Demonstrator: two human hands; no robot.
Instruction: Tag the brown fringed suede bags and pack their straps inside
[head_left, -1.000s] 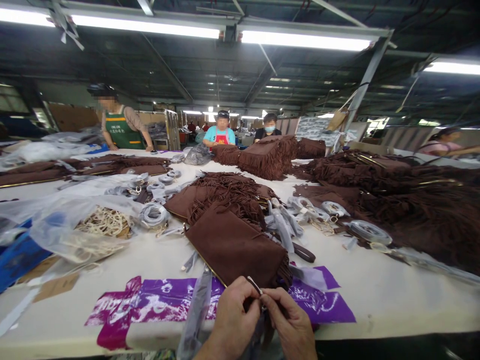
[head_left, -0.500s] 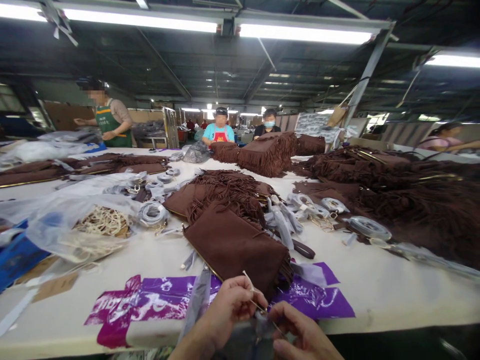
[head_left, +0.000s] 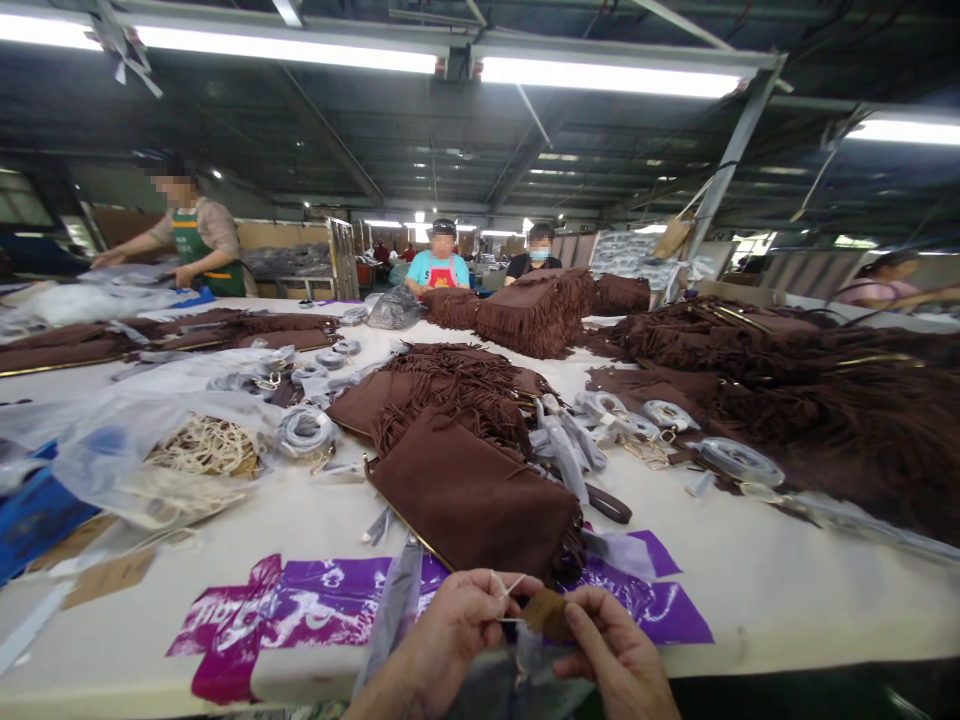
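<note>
At the table's near edge, my left hand (head_left: 466,618) pinches a thin cream string (head_left: 511,586) between thumb and fingertips. My right hand (head_left: 616,645) grips the right edge of a small brown card tag (head_left: 549,614). Both hands almost meet at the tag. Just beyond them lies a dark brown fringed bag (head_left: 480,495) with a gold zip along its left edge. Beneath my hands hangs grey wrapped material (head_left: 525,650), partly hidden. A purple printed plastic strip (head_left: 330,600) runs along the table under the bag.
Cream strings (head_left: 206,445) lie in a clear plastic bag on the left, beside a blue bin (head_left: 45,515). Wrapped coiled straps (head_left: 306,430) flank the brown bags. A large fringed pile (head_left: 825,380) covers the right side. Several people work beyond the table.
The brown tag now shows between my hands, held in my right fingers. My left hand still pinches the string. The person at far left has leaned lower over the plastic-wrapped items.
</note>
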